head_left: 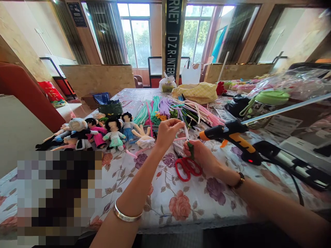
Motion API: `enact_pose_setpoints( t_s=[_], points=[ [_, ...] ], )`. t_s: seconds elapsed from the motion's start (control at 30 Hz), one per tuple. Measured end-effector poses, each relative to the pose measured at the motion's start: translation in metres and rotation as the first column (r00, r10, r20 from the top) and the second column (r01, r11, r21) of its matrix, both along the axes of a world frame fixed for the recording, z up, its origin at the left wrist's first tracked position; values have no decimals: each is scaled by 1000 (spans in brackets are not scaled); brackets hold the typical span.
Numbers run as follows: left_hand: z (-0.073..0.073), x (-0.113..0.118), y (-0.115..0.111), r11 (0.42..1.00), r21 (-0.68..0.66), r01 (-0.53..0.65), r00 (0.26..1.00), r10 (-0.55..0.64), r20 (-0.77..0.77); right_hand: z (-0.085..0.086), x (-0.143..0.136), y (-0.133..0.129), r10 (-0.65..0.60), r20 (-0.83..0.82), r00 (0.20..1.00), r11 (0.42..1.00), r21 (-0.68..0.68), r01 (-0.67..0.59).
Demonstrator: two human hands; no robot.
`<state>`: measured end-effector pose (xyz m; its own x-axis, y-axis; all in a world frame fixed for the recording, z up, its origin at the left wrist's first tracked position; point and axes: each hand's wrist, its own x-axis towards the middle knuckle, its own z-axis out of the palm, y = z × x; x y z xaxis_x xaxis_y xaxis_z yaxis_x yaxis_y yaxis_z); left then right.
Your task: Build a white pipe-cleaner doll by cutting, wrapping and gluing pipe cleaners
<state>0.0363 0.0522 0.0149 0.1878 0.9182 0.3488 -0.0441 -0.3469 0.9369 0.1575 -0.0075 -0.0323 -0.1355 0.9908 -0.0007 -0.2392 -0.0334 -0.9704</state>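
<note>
My left hand (pixel 169 132) is raised above the middle of the table, thumb and fingers pinching the top of a pale pipe cleaner (pixel 186 132). The strip hangs down towards my right hand (pixel 200 155). That hand is wrapped around a small green-handled tool (pixel 190 150), its metal tip touching or close to the strip's lower end; the fingers hide most of it. Just below my right hand are red-handled scissors (pixel 183 170). Behind my hands lie bundles of pipe cleaners (pixel 165 106) in mint, purple, pink and other colours.
Several fuzzy dolls (pixel 113 135) sit at the left, beside a dark green basket (pixel 110 108). A black and orange glue gun (pixel 234 136) with a long clear stick stands close right of my right hand. Farther back are a yellow checked pouch (pixel 195 93) and a plastic bag (pixel 167 83).
</note>
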Motion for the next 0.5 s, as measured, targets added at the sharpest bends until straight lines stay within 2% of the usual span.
enact_pose_setpoints(
  t_s=[0.5],
  points=[
    [1, -1, 0, 1000, 23, -9, 1000, 9, -15, 1, 3, 5, 87, -12, 996, 995, 55, -86]
  ],
)
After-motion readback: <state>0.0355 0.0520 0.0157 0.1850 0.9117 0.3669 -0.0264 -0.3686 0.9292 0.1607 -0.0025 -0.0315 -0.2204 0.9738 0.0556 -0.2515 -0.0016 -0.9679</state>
